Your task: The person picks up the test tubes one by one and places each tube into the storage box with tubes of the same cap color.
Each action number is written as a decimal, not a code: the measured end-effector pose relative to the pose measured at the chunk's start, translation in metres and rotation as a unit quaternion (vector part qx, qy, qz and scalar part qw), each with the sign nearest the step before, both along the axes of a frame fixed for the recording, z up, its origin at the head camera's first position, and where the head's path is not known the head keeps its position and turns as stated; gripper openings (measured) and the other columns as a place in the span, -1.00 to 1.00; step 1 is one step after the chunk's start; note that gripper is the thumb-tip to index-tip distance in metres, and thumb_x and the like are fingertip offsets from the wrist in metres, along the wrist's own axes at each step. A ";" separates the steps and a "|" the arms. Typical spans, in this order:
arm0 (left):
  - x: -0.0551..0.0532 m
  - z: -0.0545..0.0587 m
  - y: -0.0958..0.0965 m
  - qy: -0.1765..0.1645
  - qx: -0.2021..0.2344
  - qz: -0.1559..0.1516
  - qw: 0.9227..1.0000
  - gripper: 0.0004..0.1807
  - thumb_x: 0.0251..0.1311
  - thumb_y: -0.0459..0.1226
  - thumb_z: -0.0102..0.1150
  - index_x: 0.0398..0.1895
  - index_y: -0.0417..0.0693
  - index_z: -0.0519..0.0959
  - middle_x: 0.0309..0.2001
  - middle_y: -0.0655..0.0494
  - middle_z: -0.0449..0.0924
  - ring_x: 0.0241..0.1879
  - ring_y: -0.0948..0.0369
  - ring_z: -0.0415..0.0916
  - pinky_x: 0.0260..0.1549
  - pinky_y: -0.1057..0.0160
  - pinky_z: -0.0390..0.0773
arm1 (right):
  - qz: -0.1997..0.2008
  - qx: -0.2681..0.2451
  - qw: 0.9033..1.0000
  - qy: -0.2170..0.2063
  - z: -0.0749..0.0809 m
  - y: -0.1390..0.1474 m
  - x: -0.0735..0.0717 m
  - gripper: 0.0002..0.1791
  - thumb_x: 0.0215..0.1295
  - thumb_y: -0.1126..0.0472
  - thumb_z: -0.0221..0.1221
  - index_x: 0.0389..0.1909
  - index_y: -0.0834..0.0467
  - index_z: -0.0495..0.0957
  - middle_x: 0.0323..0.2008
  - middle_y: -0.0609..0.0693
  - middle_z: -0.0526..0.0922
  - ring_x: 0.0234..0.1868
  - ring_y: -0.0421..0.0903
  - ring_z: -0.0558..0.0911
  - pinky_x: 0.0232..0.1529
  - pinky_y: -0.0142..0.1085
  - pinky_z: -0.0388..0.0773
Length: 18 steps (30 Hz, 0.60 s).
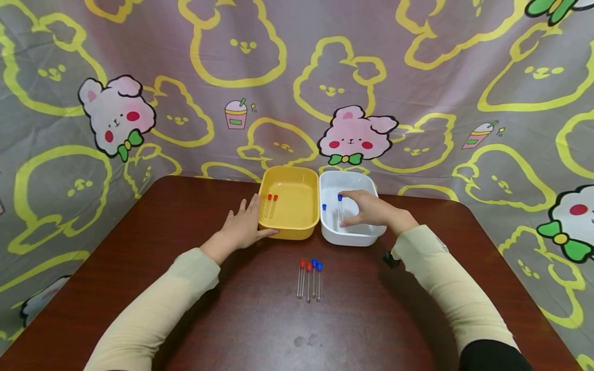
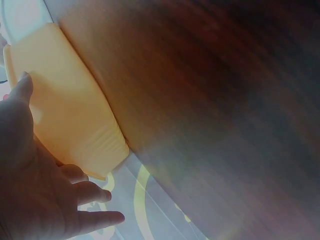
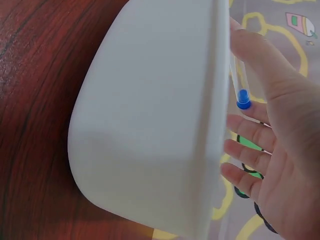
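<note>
My right hand (image 1: 368,208) is over the white basin (image 1: 352,240), pinching a blue-capped test tube (image 1: 341,210) between thumb and forefinger. Its blue cap shows by the forefinger in the right wrist view, while the basin's wall hides the tube's lower part. Another blue-capped tube (image 1: 324,207) lies inside that basin. With fingers spread, my left hand (image 1: 241,226) rests along the left side of the yellow basin (image 1: 292,234). Inside the yellow basin are two red-capped tubes (image 1: 273,206).
Two red-capped tubes (image 1: 306,278) and two blue-capped tubes (image 1: 317,281) lie together on the dark wooden table (image 1: 260,319), in front of the basins. The basins stand side by side near the back edge. A patterned curtain (image 1: 278,93) hangs behind the table.
</note>
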<state>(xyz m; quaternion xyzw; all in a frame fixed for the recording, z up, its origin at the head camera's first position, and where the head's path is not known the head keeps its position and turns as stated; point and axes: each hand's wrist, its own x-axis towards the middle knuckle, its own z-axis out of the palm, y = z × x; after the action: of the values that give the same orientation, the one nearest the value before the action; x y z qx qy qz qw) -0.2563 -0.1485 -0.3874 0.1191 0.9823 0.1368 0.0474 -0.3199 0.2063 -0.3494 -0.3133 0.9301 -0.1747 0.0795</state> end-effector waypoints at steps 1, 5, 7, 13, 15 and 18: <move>0.000 0.000 0.000 0.001 0.000 0.000 1.000 0.28 0.29 0.33 0.16 0.64 -0.28 -0.32 0.64 -0.19 -0.28 0.58 -0.24 -0.22 0.40 -0.38 0.01 | 0.002 0.001 1.000 -0.001 -0.001 0.000 -0.001 0.02 0.15 -0.06 0.52 0.49 0.36 0.28 0.40 0.27 0.41 0.41 0.24 0.35 0.40 0.14 0.26; -0.001 -0.001 0.000 0.001 -0.002 0.001 1.000 0.28 0.29 0.33 0.15 0.65 -0.27 -0.32 0.65 -0.18 -0.29 0.58 -0.23 -0.21 0.40 -0.37 0.01 | 0.015 0.004 1.000 0.005 -0.005 -0.002 -0.005 0.00 0.16 -0.03 0.51 0.48 0.38 0.29 0.40 0.28 0.42 0.41 0.24 0.36 0.41 0.13 0.26; -0.001 -0.001 0.000 0.000 -0.003 0.000 1.000 0.28 0.30 0.33 0.14 0.65 -0.27 -0.32 0.65 -0.18 -0.29 0.58 -0.23 -0.22 0.40 -0.37 0.01 | 0.020 0.011 1.000 0.011 -0.007 -0.004 -0.008 0.00 0.14 -0.02 0.52 0.46 0.40 0.31 0.39 0.29 0.43 0.41 0.25 0.38 0.41 0.12 0.26; -0.002 -0.001 -0.001 0.000 -0.005 0.000 1.000 0.28 0.30 0.34 0.14 0.65 -0.27 -0.33 0.65 -0.18 -0.30 0.58 -0.23 -0.23 0.40 -0.37 0.01 | 0.020 0.036 0.999 0.008 -0.012 -0.011 -0.014 -0.01 0.13 -0.04 0.53 0.45 0.39 0.33 0.38 0.29 0.44 0.42 0.26 0.36 0.44 0.11 0.22; -0.002 -0.002 -0.001 0.000 -0.005 -0.001 1.000 0.28 0.30 0.34 0.14 0.65 -0.27 -0.33 0.65 -0.18 -0.30 0.58 -0.23 -0.23 0.40 -0.37 0.01 | 0.017 0.044 0.999 0.002 -0.013 -0.012 -0.015 -0.01 0.14 -0.04 0.52 0.46 0.38 0.32 0.39 0.29 0.43 0.43 0.26 0.35 0.44 0.12 0.20; -0.003 -0.003 -0.001 0.001 -0.005 -0.001 1.000 0.29 0.29 0.34 0.13 0.64 -0.28 -0.33 0.64 -0.19 -0.30 0.58 -0.24 -0.22 0.39 -0.38 0.01 | 0.014 0.057 0.998 -0.004 -0.015 -0.014 -0.015 -0.01 0.14 -0.05 0.52 0.46 0.38 0.32 0.39 0.29 0.43 0.43 0.26 0.35 0.44 0.11 0.21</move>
<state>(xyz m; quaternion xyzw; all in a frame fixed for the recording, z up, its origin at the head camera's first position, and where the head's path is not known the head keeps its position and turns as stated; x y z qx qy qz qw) -0.2590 -0.1494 -0.3908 0.1203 0.9828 0.1318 0.0476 -0.3351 0.1923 -0.3645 -0.3201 0.9338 -0.1220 0.1033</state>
